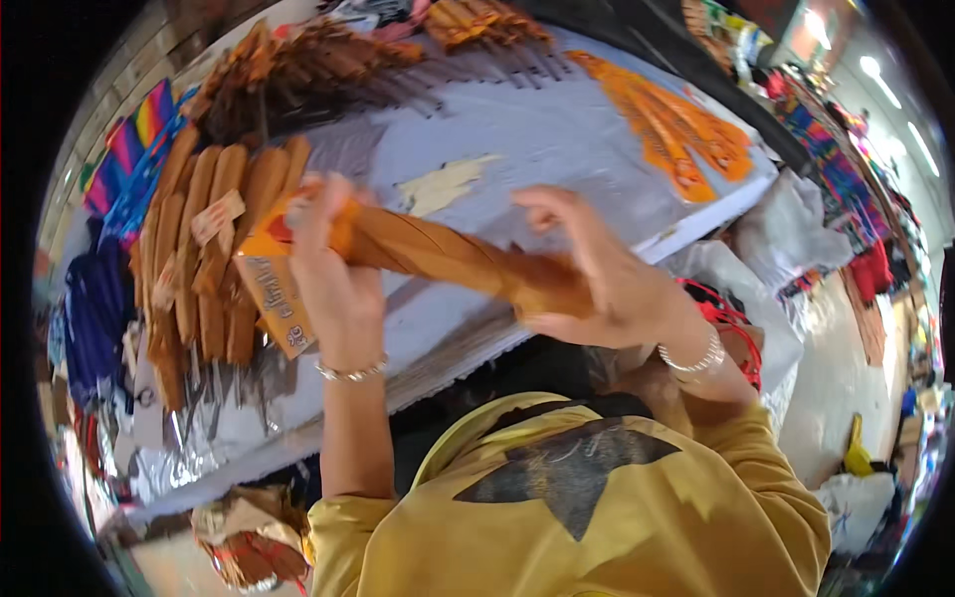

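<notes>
A long brown piece, soft and twisted like cloth or thin film (428, 249), stretches between my hands above the table. My left hand (338, 249) is closed round its left end, where bright orange printed wrapping (269, 234) shows; the fingers are blurred. Below that wrapping a tan printed panel (282, 303) sticks out beside my left wrist. At the other end, my right hand (617, 279) grips the wider brown part between thumb and fingers, its index finger curled above. What the piece is exactly, I cannot make out.
Several long brown bundles (214, 199) with thin rod ends lie on the pale table (477, 129) at left. Brown-orange bundles (318, 70) are heaped along the far side. Flat orange printed sleeves (667, 124) lie at the far right. Clear plastic bags (791, 229) stand beyond the right edge.
</notes>
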A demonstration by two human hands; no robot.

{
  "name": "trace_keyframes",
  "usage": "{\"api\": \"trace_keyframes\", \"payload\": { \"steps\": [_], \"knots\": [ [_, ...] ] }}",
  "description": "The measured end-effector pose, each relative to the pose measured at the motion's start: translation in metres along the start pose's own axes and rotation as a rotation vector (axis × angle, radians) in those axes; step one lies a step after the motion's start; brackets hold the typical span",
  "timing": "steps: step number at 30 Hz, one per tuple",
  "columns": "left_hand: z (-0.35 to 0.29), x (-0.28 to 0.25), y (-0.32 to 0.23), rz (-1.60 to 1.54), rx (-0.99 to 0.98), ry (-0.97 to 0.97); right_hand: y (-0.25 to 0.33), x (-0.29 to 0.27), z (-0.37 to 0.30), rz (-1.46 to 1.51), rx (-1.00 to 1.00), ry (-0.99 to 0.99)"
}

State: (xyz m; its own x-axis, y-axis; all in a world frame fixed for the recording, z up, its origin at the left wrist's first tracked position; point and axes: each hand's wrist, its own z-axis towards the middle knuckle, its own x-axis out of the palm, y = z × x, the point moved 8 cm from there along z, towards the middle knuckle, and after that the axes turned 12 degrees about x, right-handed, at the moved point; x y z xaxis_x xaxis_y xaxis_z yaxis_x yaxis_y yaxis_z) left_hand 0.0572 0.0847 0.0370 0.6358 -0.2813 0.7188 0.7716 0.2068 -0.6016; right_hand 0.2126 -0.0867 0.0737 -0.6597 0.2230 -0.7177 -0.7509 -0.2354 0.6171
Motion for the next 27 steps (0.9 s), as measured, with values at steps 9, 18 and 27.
{"api": "trace_keyframes", "payload": {
  "steps": [9,18,27],
  "knots": [
    [-0.001,-0.001,-0.035,-0.228,0.057,0.211,-0.066,0.036,-0.025,0.634,0.451,0.259],
    [-0.015,-0.001,-0.016,-0.071,-0.094,0.184,-0.064,0.020,-0.025,0.205,0.326,0.110],
    [-0.017,0.002,-0.018,-0.208,-0.112,0.268,-0.047,0.010,-0.041,0.173,0.369,-0.052]
  ]
}}
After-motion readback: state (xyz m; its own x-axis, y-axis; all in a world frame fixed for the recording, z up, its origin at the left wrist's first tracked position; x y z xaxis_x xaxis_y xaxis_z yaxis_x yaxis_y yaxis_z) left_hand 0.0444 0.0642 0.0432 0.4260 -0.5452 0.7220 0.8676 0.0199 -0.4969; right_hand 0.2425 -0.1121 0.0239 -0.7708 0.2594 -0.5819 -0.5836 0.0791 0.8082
